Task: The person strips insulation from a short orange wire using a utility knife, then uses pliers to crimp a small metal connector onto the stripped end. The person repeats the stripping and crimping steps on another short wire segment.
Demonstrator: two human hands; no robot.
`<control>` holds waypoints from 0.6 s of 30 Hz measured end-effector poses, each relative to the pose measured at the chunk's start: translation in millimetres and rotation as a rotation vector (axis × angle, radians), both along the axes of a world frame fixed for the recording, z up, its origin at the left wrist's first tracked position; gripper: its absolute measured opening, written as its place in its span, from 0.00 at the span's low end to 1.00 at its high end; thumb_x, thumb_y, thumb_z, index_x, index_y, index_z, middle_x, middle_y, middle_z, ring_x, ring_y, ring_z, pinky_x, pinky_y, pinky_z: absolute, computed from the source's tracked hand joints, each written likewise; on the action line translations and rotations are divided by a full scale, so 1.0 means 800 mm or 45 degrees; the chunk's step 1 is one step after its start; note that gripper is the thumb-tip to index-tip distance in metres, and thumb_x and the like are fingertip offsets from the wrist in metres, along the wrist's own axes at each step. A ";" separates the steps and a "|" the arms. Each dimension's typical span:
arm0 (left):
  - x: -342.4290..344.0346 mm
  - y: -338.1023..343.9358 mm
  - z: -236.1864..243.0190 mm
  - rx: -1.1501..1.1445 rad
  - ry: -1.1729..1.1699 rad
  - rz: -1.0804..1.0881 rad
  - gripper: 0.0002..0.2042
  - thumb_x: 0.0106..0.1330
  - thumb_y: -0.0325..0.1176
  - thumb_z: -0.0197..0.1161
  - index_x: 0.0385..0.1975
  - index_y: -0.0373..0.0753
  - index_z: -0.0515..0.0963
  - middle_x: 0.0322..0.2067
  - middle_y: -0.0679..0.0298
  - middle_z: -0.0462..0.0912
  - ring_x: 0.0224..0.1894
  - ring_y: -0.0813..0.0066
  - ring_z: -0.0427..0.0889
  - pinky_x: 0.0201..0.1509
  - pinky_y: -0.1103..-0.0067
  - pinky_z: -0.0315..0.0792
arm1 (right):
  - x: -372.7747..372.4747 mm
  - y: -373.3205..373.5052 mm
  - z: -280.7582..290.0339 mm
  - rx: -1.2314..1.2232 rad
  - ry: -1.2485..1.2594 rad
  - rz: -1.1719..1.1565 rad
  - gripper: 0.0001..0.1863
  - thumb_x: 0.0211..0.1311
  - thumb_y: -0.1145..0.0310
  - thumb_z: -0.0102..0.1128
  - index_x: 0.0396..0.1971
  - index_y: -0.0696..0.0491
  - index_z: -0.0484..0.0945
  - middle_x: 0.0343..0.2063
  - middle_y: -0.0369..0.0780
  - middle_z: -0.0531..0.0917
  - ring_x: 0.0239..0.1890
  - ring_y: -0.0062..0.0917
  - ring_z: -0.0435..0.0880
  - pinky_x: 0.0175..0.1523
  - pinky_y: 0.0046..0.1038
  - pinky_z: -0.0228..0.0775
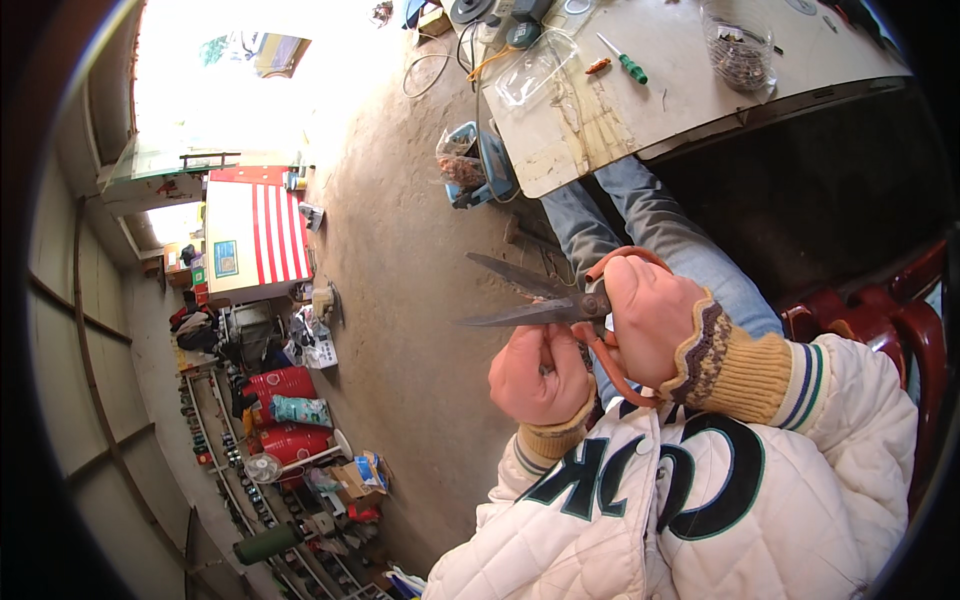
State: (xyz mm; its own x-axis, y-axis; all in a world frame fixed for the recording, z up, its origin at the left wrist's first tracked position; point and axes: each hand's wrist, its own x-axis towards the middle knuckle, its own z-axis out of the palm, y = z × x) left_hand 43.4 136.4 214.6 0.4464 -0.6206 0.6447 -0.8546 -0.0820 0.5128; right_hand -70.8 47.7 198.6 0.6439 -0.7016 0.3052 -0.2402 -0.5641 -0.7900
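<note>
Open orange-handled scissors in the right hand, left hand at the lower blade, contact unclear

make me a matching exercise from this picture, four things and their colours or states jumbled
1. scissors
2. screwdriver
3. jeans
4. knitted right cuff

A. faded blue
B. blades apart, held in the right hand
C. mustard yellow with a dark patterned band
D. green-handled, lying on the tabletop

Pairs: 1-B, 2-D, 3-A, 4-C
</note>
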 end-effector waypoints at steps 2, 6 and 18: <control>-0.002 0.000 0.003 0.027 -0.008 0.024 0.10 0.59 0.16 0.64 0.41 0.28 0.83 0.14 0.65 0.76 0.13 0.84 0.69 0.20 0.85 0.63 | 0.001 0.000 0.002 0.020 -0.008 -0.009 0.23 0.60 0.57 0.65 0.41 0.62 0.72 0.30 0.52 0.81 0.32 0.46 0.84 0.37 0.37 0.79; -0.002 0.001 0.014 0.177 0.087 0.064 0.09 0.61 0.17 0.64 0.40 0.29 0.83 0.17 0.63 0.79 0.16 0.86 0.70 0.22 0.85 0.65 | -0.008 -0.006 0.013 0.339 0.063 0.186 0.21 0.61 0.56 0.65 0.39 0.61 0.73 0.28 0.52 0.81 0.32 0.47 0.85 0.37 0.38 0.78; 0.026 0.003 0.029 0.206 1.301 -0.494 0.07 0.68 0.20 0.61 0.43 0.26 0.80 0.37 0.61 0.85 0.37 0.83 0.80 0.43 0.88 0.72 | -0.028 -0.053 0.001 1.495 -0.167 0.601 0.12 0.68 0.61 0.57 0.31 0.55 0.74 0.21 0.33 0.74 0.24 0.16 0.74 0.30 0.24 0.68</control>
